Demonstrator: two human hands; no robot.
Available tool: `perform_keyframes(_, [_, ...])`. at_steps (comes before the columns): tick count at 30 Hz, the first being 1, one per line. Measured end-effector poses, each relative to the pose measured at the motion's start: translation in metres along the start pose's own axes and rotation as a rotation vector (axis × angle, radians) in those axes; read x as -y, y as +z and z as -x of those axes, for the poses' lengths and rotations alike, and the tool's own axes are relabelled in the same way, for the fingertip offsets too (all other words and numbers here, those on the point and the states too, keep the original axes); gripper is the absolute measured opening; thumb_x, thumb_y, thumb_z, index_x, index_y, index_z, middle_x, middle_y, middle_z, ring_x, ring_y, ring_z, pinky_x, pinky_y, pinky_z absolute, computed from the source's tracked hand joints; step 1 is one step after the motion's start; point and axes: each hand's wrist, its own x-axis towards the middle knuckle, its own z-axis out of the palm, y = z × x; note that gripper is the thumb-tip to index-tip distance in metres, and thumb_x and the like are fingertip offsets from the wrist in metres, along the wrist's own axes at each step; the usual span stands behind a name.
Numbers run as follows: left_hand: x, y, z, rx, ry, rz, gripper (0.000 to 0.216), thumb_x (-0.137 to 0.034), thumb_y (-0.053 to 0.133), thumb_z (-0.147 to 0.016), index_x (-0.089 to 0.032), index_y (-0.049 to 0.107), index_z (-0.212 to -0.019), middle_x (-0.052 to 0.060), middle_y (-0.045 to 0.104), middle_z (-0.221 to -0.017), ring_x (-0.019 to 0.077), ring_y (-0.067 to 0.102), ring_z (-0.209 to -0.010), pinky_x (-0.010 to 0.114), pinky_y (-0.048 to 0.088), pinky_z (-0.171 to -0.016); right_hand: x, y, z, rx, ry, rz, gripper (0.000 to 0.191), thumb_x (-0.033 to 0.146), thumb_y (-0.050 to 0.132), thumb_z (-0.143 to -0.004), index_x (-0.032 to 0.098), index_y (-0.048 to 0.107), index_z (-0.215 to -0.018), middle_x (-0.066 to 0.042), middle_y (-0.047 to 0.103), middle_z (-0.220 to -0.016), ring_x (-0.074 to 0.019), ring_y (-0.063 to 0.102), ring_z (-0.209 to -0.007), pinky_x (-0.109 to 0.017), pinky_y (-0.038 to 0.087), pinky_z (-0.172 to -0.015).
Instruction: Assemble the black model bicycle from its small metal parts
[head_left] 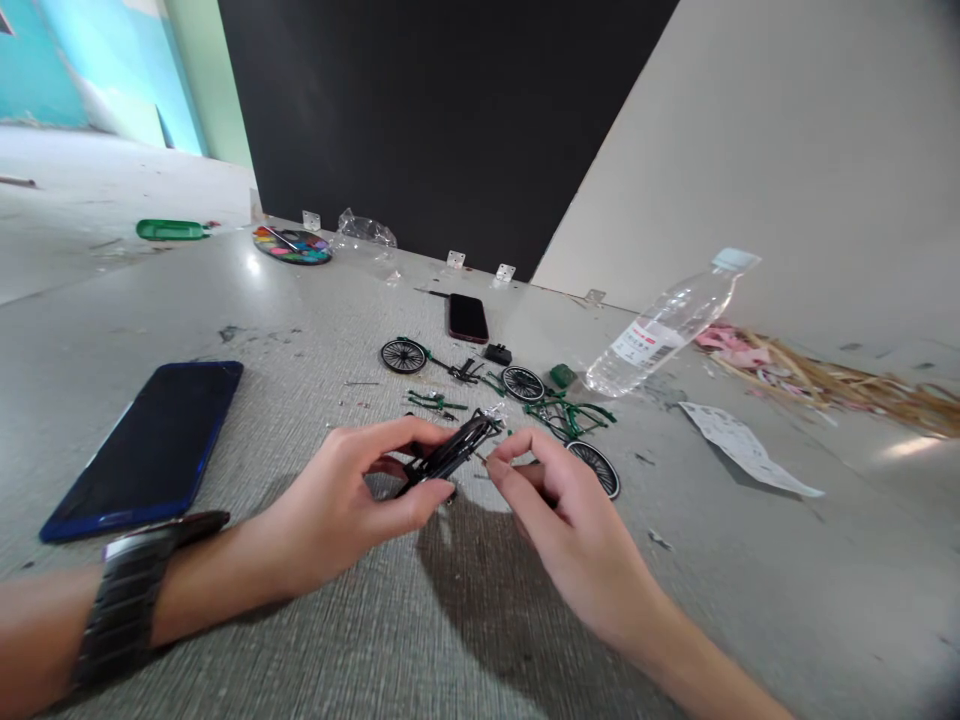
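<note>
Pinching a black, elongated model part between thumb and fingers, the left hand holds it over the grey, textured table; just beside, the right hand nips a tiny, thin piece. Beyond lies a green toy bicycle frame.

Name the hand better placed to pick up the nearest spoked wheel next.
The right hand, probably: the wheel lies just beyond its knuckles, and it seems to pinch only something thin. The left hand is farther away and grips the black part.
</note>
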Motion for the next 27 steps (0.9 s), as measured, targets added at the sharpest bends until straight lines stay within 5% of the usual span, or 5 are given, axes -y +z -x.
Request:
perform_keyframes(6, [-0.002,0.000,-0.003,0.020,-0.026,0.087,0.028,-0.027,0.064,-0.088,-0.019,0.067,-0.115,0.004,0.075,-0.108,0.0190,0.070,-0.094,0.028,0.058,-0.079,-0.007,-0.008,0.003,-0.194,-0.579,0.877,0.015,0.020,0.042,-0.100,0.022,0.056,-0.104,0.002,0.061,-0.071,-0.0113,0.047,-0.049,-0.026,0.029,-0.048])
perform_keyframes(11, [-0.001,-0.001,-0.002,0.033,-0.034,0.076,0.031,-0.031,0.066,-0.088,-0.020,0.066,-0.117,0.005,0.074,-0.113,0.0207,0.070,-0.097,0.030,0.059,-0.081,-0.011,-0.007,0.005,-0.302,-0.676,1.182,0.024,0.015,0.042,-0.096,0.021,0.057,-0.114,-0.003,0.063,-0.078,-0.0138,0.050,-0.048,-0.028,0.028,-0.048])
perform_keyframes(16, [0.003,0.000,0.000,0.046,-0.040,0.088,0.035,-0.032,0.070,-0.085,-0.020,0.067,-0.117,0.005,0.074,-0.111,0.0226,0.069,-0.101,0.032,0.059,-0.084,-0.010,-0.005,0.005,-0.113,-0.491,0.766,0.015,0.023,0.039,-0.101,0.022,0.054,-0.100,0.004,0.052,-0.065,-0.0110,0.038,-0.048,-0.026,0.028,-0.047])
perform_keyframes(23, [0.000,-0.001,0.000,0.083,0.006,0.129,0.025,-0.023,0.067,-0.086,-0.022,0.067,-0.112,0.001,0.075,-0.106,0.0168,0.069,-0.095,0.026,0.056,-0.083,0.001,0.002,-0.002,0.167,0.200,-0.304,0.027,0.053,0.045,-0.098,0.028,0.045,-0.090,0.012,0.016,-0.053,-0.0092,0.012,-0.041,-0.021,0.017,-0.037])
perform_keyframes(27, [-0.003,-0.001,-0.001,0.061,0.007,0.081,0.022,-0.022,0.066,-0.087,-0.021,0.067,-0.109,0.001,0.074,-0.104,0.0167,0.068,-0.094,0.025,0.055,-0.080,0.000,0.002,-0.004,0.130,0.174,-0.263,0.028,0.054,0.047,-0.098,0.026,0.048,-0.091,0.012,0.022,-0.053,-0.0090,0.018,-0.041,-0.022,0.018,-0.038])
